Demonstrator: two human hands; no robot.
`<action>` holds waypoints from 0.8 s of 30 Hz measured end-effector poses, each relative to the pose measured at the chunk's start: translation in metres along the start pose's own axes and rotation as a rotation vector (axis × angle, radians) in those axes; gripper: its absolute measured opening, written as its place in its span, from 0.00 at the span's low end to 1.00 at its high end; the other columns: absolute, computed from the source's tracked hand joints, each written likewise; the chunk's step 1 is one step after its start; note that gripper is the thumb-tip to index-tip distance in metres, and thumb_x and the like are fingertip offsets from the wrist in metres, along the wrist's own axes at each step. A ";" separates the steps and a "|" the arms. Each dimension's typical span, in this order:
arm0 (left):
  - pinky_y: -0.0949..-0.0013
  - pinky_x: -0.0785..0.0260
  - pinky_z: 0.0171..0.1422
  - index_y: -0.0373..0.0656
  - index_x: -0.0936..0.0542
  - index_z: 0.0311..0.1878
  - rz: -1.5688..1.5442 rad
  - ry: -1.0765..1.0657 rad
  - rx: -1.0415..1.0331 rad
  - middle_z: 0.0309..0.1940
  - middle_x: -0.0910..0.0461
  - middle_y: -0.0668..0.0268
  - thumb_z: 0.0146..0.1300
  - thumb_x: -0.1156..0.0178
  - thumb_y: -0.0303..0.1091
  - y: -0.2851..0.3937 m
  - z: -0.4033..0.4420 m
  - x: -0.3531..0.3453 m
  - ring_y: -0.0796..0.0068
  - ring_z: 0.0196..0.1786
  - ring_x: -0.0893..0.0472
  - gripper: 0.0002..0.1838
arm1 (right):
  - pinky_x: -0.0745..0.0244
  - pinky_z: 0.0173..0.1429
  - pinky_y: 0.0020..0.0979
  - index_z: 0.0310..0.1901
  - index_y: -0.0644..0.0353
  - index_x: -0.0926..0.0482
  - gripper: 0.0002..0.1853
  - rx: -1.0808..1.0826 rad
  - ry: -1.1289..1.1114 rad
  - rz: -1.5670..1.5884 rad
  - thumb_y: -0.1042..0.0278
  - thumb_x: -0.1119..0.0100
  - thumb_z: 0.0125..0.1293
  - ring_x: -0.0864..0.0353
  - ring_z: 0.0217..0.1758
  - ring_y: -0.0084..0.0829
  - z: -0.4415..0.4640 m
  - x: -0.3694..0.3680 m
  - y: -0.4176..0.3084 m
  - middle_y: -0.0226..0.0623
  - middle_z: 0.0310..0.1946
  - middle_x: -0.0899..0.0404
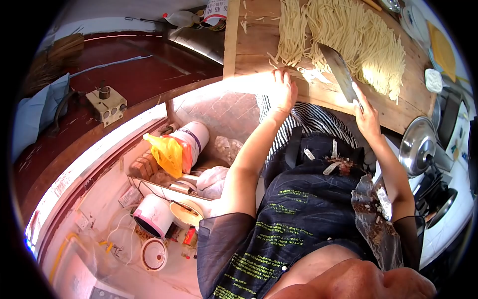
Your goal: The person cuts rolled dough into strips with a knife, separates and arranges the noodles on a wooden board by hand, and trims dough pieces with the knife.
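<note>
My right hand (pixel 367 112) is closed round the handle of a broad-bladed knife (pixel 339 72), whose blade points up and left over the wooden board (pixel 254 50). At the board's near edge is my left hand (pixel 285 90), its fingers bent and drawn together in bright sunlight. What lies between those fingers is too washed out to make out. Pale dough scraps (pixel 314 74) lie just to the right of the fingertips. Beyond the blade, long cut noodles (pixel 348 35) cover much of the board, with a separate narrower bunch (pixel 292 32) to their left.
A lidded metal pan (pixel 417 144) is right of the board, near a white container (pixel 433 79). On the left, a dark red surface (pixel 129 60) holds a metal box (pixel 107 105). Below are a yellow bag (pixel 165 154) and a white bucket (pixel 154 215).
</note>
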State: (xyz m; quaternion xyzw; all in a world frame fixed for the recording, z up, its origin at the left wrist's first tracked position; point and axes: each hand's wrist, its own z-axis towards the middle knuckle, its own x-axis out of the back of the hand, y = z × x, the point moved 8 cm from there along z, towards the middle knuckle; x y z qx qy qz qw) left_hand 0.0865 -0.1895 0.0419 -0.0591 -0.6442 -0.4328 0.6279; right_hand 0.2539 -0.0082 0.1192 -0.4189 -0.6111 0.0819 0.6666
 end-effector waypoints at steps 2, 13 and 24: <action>0.54 0.33 0.63 0.37 0.24 0.49 -0.022 -0.045 0.053 0.50 0.28 0.52 0.56 0.39 0.29 -0.012 0.001 -0.015 0.49 0.57 0.29 0.17 | 0.19 0.51 0.43 0.70 0.38 0.35 0.29 -0.008 -0.001 -0.009 0.73 0.48 0.69 0.17 0.50 0.49 -0.003 0.001 0.003 0.45 0.57 0.22; 0.52 0.36 0.65 0.46 0.24 0.60 -0.099 -0.220 -0.224 0.57 0.28 0.56 0.60 0.45 0.33 0.028 -0.040 -0.026 0.53 0.60 0.30 0.23 | 0.25 0.59 0.38 0.70 0.47 0.33 0.27 -0.026 0.013 0.001 0.75 0.48 0.70 0.21 0.60 0.48 -0.025 0.005 0.010 0.45 0.60 0.23; 0.54 0.57 0.81 0.46 0.38 0.74 0.115 -0.325 -0.388 0.76 0.46 0.63 0.66 0.43 0.48 -0.006 -0.051 -0.030 0.61 0.78 0.48 0.36 | 0.41 0.25 0.20 0.74 0.44 0.38 0.30 -0.475 0.310 0.290 0.76 0.50 0.72 0.44 0.20 0.15 -0.087 0.035 0.099 0.21 0.16 0.39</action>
